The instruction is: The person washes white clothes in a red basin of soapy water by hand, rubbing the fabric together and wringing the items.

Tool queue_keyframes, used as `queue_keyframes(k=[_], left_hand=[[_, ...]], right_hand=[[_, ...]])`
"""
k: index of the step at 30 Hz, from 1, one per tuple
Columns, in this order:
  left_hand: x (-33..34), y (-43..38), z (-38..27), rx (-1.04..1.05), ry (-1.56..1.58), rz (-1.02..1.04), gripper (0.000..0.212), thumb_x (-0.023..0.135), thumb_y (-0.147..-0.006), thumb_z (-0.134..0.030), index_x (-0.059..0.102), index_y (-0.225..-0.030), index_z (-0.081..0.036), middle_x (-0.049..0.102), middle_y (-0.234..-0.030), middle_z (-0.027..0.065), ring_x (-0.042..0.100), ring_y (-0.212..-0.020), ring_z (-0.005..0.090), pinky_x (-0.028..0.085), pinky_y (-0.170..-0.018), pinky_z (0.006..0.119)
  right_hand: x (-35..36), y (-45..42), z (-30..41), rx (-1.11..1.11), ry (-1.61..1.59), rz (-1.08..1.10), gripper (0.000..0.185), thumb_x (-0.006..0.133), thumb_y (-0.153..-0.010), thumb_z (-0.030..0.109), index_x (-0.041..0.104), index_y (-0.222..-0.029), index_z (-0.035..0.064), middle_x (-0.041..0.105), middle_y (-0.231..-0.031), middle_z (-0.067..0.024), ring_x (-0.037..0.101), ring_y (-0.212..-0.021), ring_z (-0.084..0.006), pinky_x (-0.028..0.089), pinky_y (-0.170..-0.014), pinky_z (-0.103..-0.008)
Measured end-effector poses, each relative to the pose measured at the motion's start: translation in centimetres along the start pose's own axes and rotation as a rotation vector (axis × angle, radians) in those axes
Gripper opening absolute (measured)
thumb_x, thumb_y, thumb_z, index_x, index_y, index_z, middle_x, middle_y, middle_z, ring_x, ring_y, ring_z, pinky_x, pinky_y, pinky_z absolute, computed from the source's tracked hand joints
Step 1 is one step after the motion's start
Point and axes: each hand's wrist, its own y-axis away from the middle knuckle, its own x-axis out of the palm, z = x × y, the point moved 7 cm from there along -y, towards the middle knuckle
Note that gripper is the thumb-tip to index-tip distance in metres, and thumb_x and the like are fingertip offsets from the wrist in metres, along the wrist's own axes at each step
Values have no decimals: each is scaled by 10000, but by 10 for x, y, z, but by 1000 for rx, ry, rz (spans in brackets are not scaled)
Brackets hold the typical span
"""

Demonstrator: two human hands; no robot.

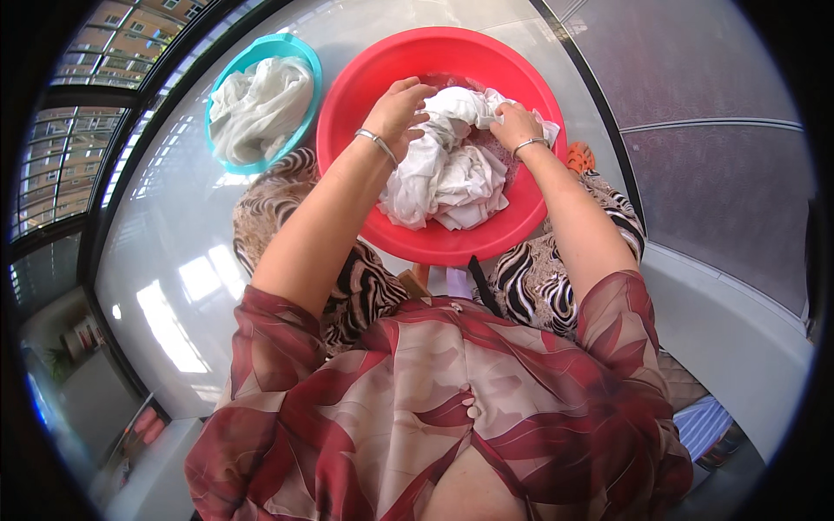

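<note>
A large red plastic basin (449, 251) stands on the floor between my knees. Inside it, wet white cloth (433, 166) lies bunched in sudsy water (485, 140). My right hand (518, 124) pinches one end of this cloth near the basin's right side. Over the cloth's left part hovers my left hand (399, 117), fingers spread and nothing held. Some of its fingertips are close to the fabric; whether they touch it I cannot tell. A bracelet circles each wrist.
To the left of the red basin, a turquoise basin (317, 98) holds more white cloth (264, 107). Glossy pale floor tiles (176, 241) reflect window light. Barred windows (71, 176) run along the left; grey panels (717, 169) line the right. An orange shoe (579, 157) shows beside the basin.
</note>
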Motion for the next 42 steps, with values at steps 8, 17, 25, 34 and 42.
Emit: queue_keyframes(k=[8,17,25,34,42], left_hand=[[-6,45,-58,205,4,-14,696,574,-831,-184,216,-1408,-30,381,-1348,168,330,-1287,304,224,-1062,434],[3,34,-78,306,-104,84,440,551,-828,-148,477,-1241,-17,576,-1049,102,551,-917,160,432,-822,282],[22,27,-80,665,-896,45,906,700,-654,-254,237,-1396,-19,366,-1267,331,463,-1140,393,391,-972,367],[7,-36,-17,375,-421,-75,328,563,-842,-166,543,-1065,74,618,-973,194,599,-920,246,478,-793,343],[5,-37,-40,224,63,-111,433,650,-791,-219,470,-1107,17,577,-892,113,611,-805,201,493,-644,326]], right_hand=[[152,-9,32,21,-398,237,794,747,-628,357,431,-1280,31,534,-1225,-205,526,-1124,-314,413,-958,-368],[90,-19,40,-61,-1101,284,122,533,-860,133,574,-924,37,639,-876,-48,620,-778,-190,482,-692,-340],[-149,7,87,-261,-1714,403,317,420,-926,86,464,-1209,-49,550,-1186,-144,536,-1102,-231,412,-968,-357],[-82,36,89,-34,-1824,231,515,518,-901,212,336,-1323,-18,445,-1317,-121,407,-1236,-254,280,-1058,-368],[-118,17,86,-426,-1007,-565,515,516,-792,-5,395,-1292,-27,545,-1159,-186,548,-1046,-236,445,-901,-329]])
